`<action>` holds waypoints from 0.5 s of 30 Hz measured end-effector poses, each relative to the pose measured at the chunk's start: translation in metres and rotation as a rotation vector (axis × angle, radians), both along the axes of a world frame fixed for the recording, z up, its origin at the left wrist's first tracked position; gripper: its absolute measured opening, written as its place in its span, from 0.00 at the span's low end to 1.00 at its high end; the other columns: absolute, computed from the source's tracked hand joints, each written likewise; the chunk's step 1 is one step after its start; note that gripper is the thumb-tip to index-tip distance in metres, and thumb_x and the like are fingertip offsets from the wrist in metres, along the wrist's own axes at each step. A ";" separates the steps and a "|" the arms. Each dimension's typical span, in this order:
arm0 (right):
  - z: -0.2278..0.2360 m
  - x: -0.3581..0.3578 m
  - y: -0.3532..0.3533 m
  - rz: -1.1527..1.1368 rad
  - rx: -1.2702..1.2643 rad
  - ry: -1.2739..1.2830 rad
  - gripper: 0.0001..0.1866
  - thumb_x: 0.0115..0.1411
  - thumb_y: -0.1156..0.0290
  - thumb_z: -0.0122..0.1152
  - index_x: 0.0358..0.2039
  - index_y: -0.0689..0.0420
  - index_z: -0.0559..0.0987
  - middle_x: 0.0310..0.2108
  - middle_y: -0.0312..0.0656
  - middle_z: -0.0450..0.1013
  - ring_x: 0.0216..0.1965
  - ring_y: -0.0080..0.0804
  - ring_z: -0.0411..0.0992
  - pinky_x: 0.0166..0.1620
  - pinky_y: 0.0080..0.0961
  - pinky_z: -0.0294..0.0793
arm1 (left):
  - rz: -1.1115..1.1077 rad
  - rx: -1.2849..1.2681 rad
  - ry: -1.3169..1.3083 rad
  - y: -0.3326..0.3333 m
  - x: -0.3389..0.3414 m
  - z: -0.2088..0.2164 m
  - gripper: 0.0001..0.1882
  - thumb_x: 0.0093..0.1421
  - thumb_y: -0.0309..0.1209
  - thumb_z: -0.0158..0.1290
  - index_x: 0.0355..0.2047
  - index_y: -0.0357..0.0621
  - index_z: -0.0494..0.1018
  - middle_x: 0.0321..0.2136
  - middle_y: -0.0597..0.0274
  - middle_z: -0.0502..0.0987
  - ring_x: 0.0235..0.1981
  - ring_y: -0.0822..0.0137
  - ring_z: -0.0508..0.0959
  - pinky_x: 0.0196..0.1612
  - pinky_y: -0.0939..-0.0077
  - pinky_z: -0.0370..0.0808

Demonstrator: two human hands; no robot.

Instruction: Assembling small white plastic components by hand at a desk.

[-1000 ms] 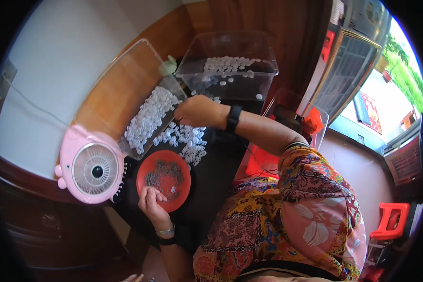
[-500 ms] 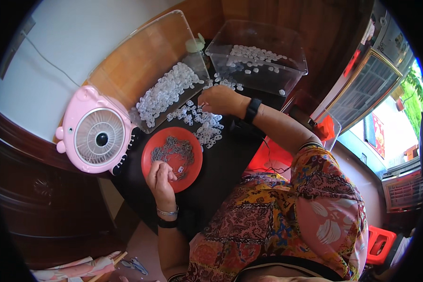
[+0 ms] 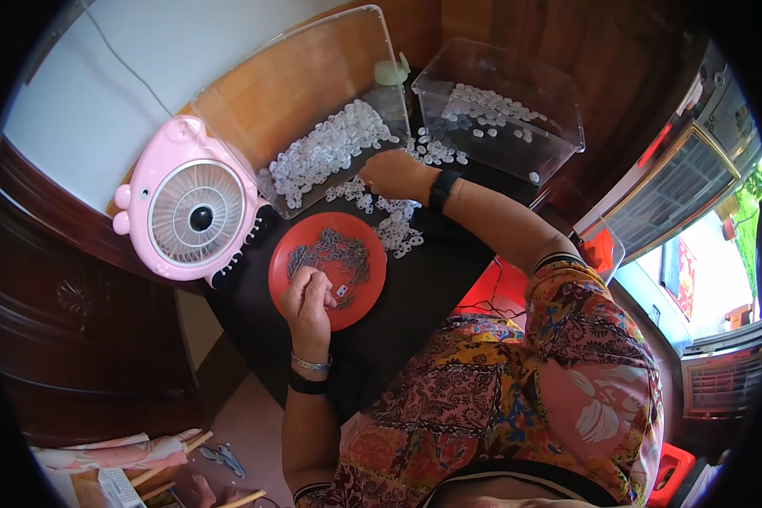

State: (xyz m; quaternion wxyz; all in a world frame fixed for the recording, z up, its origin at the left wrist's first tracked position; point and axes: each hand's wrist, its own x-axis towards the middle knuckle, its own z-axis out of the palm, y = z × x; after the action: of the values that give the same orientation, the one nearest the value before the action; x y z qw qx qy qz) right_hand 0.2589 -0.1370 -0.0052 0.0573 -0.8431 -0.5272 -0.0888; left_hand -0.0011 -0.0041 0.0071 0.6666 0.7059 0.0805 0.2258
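My left hand (image 3: 310,303) is closed in a loose fist over the near edge of a round red plate (image 3: 372,290). Whatever its fingers hold is hidden. On the plate lies a heap of small thin grey metal pieces (image 3: 347,247), with one small white piece (image 3: 341,290) beside my fingers. My right hand (image 3: 398,176) has its fingers curled together above a loose pile of small white plastic pieces (image 3: 396,234). It is close to the open side of a clear plastic box (image 3: 388,42) lying tipped, with many more white pieces (image 3: 334,140) inside. Its fingertips show no identifiable thing.
A second clear box (image 3: 559,151) with white pieces stands at the back right. To the left is a pink animal-shaped fan (image 3: 131,212). Behind the boxes is a jar with a pale green lid (image 3: 390,73). The black tabletop (image 3: 372,351) carries all these.
The whole view has shifted, so the scene sits further right and higher. Against the pile, my right hand has moved left toward the tipped box. My left hand stays over the plate.
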 end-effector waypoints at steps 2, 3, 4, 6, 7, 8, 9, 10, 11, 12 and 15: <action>-0.001 0.002 0.001 -0.010 -0.004 0.055 0.04 0.50 0.70 0.55 0.25 0.55 0.76 0.29 0.47 0.74 0.35 0.48 0.74 0.36 0.43 0.72 | -0.020 -0.022 -0.025 0.002 0.001 -0.004 0.11 0.63 0.27 0.44 0.23 0.38 0.67 0.18 0.67 0.67 0.17 0.79 0.65 0.21 0.84 0.64; -0.002 0.004 0.002 -0.029 -0.003 0.108 0.04 0.50 0.70 0.55 0.25 0.54 0.75 0.28 0.46 0.74 0.35 0.48 0.74 0.37 0.44 0.71 | -0.012 -0.026 -0.022 0.003 0.001 -0.004 0.11 0.63 0.27 0.44 0.23 0.38 0.67 0.18 0.67 0.67 0.17 0.79 0.65 0.21 0.84 0.64; -0.002 0.006 0.000 0.002 0.013 0.114 0.03 0.49 0.70 0.55 0.25 0.53 0.74 0.26 0.46 0.74 0.35 0.49 0.74 0.37 0.44 0.70 | -0.016 -0.017 -0.029 0.003 0.000 -0.003 0.11 0.63 0.27 0.44 0.23 0.38 0.67 0.18 0.67 0.67 0.17 0.79 0.65 0.21 0.84 0.63; -0.005 0.007 -0.001 0.013 0.059 0.133 0.04 0.49 0.71 0.54 0.25 0.54 0.76 0.27 0.47 0.74 0.34 0.49 0.74 0.36 0.44 0.71 | -0.014 -0.011 -0.033 0.003 -0.001 -0.004 0.11 0.63 0.27 0.44 0.23 0.38 0.67 0.18 0.67 0.67 0.17 0.79 0.65 0.21 0.84 0.63; -0.007 0.008 -0.001 0.020 0.110 0.155 0.06 0.48 0.71 0.53 0.24 0.56 0.78 0.27 0.48 0.75 0.34 0.50 0.74 0.36 0.44 0.72 | -0.013 -0.018 -0.032 0.003 -0.001 -0.004 0.11 0.63 0.27 0.45 0.23 0.38 0.67 0.18 0.67 0.67 0.17 0.79 0.65 0.21 0.84 0.63; -0.006 0.009 0.000 -0.011 0.104 0.232 0.04 0.47 0.71 0.53 0.24 0.54 0.77 0.27 0.48 0.74 0.34 0.51 0.74 0.36 0.45 0.71 | -0.012 -0.025 -0.030 0.003 -0.001 -0.005 0.11 0.63 0.27 0.45 0.23 0.38 0.67 0.18 0.67 0.67 0.17 0.79 0.65 0.21 0.84 0.63; -0.008 0.013 0.000 -0.002 0.088 0.216 0.04 0.48 0.71 0.54 0.25 0.54 0.76 0.26 0.47 0.75 0.34 0.50 0.74 0.35 0.43 0.71 | -0.005 -0.029 -0.026 0.004 0.000 -0.004 0.11 0.63 0.27 0.45 0.23 0.38 0.67 0.18 0.67 0.67 0.17 0.79 0.65 0.21 0.84 0.63; -0.010 0.016 0.001 0.009 0.070 0.203 0.04 0.48 0.71 0.54 0.26 0.53 0.76 0.26 0.45 0.75 0.33 0.48 0.74 0.35 0.42 0.70 | 0.010 -0.046 -0.010 0.003 0.000 -0.003 0.12 0.62 0.28 0.44 0.22 0.39 0.67 0.18 0.67 0.66 0.18 0.78 0.65 0.21 0.83 0.64; -0.013 0.019 0.002 0.005 0.067 0.196 0.05 0.47 0.71 0.55 0.26 0.53 0.76 0.25 0.45 0.75 0.32 0.48 0.74 0.34 0.42 0.71 | 0.024 -0.064 0.006 0.003 0.001 -0.001 0.12 0.62 0.29 0.44 0.22 0.39 0.67 0.17 0.67 0.66 0.18 0.77 0.65 0.22 0.83 0.65; -0.015 0.022 0.001 0.019 0.083 0.190 0.05 0.47 0.72 0.55 0.27 0.53 0.76 0.26 0.45 0.75 0.32 0.48 0.74 0.34 0.41 0.71 | 0.024 -0.063 -0.003 0.004 0.002 0.000 0.12 0.62 0.29 0.44 0.22 0.40 0.67 0.17 0.68 0.66 0.18 0.77 0.66 0.22 0.83 0.64; -0.011 0.020 0.003 0.050 0.082 0.212 0.08 0.47 0.72 0.55 0.30 0.53 0.78 0.28 0.45 0.76 0.35 0.46 0.75 0.36 0.40 0.72 | 0.054 -0.066 -0.023 0.012 0.003 -0.005 0.13 0.63 0.30 0.44 0.22 0.41 0.67 0.17 0.68 0.66 0.18 0.77 0.66 0.21 0.84 0.64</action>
State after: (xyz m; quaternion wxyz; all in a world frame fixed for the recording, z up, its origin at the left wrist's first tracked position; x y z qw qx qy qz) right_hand 0.2784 -0.1339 -0.0159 0.1492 -0.8313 -0.5350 -0.0192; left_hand 0.0019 0.0075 0.0022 0.6839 0.6785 0.0990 0.2491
